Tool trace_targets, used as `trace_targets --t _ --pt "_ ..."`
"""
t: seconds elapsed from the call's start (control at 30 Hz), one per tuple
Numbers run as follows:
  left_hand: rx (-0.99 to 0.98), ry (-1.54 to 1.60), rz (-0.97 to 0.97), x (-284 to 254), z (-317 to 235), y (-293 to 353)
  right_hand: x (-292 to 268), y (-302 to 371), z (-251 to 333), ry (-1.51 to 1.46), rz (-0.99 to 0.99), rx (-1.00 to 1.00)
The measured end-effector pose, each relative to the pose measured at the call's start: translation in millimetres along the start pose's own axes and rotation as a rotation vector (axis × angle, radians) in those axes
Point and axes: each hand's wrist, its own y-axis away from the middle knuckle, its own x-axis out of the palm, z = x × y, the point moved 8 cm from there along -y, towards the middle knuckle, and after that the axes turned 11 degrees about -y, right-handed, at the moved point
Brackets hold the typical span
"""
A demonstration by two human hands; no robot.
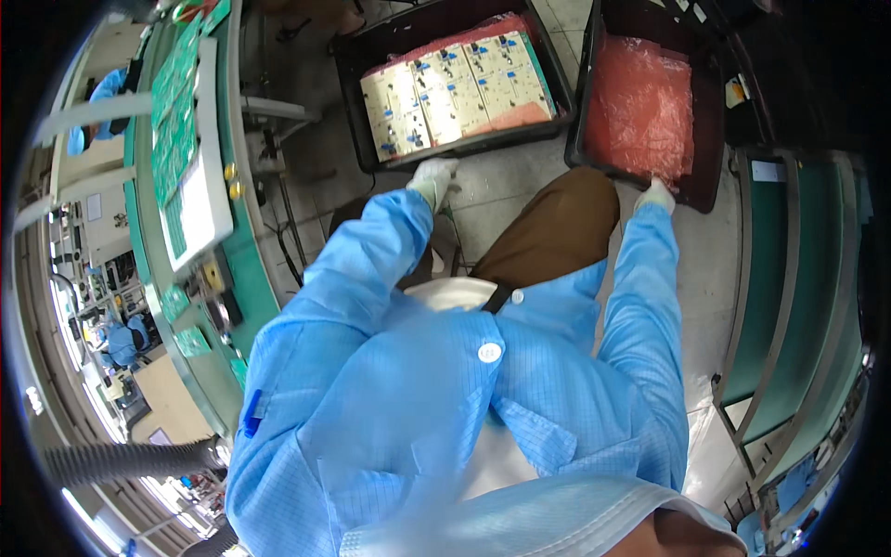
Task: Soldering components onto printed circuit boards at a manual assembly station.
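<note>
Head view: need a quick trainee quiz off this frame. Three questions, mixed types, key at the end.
1. Fill in the blank: the green circuit boards on the workbench are on the picture's ____ side.
2. True or false: the right hand is at the near edge of the right black bin, the one with red plastic film in it.
3. Of these, which is nearest the left hand? A) the workbench; B) the right black bin; C) the left black bin.

Key: 1. left; 2. true; 3. C.
</note>
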Motion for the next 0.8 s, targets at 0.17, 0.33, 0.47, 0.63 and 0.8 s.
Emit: trace_targets --t 0.17,0.33,0.47,0.63,0.8 --pt "0.258 -0.751 0.38 38.3 -54.0 4.3 43.8 -9.3 -82.3 -0.506 0.269 0.523" --pt "-0.037 -0.236 0.488 44.0 -100.5 -12.0 66.7 -17.6 -87.6 -0.517 0.162 0.593" --pt "0.061 -0.423 0.542 75.5 -132.7 -65.2 60.8 -25.2 -69.9 0.257 0.407 0.193" --pt "0.223 -0.41 0.382 97.4 -210.5 -125.7 37.2 -42.1 -80.1 -0.031 0.338 0.381" --pt "-0.089 -0.135 0.391 122.4 -234.5 -132.6 34.4 -71.2 -53.9 0.101 0.4 0.318"
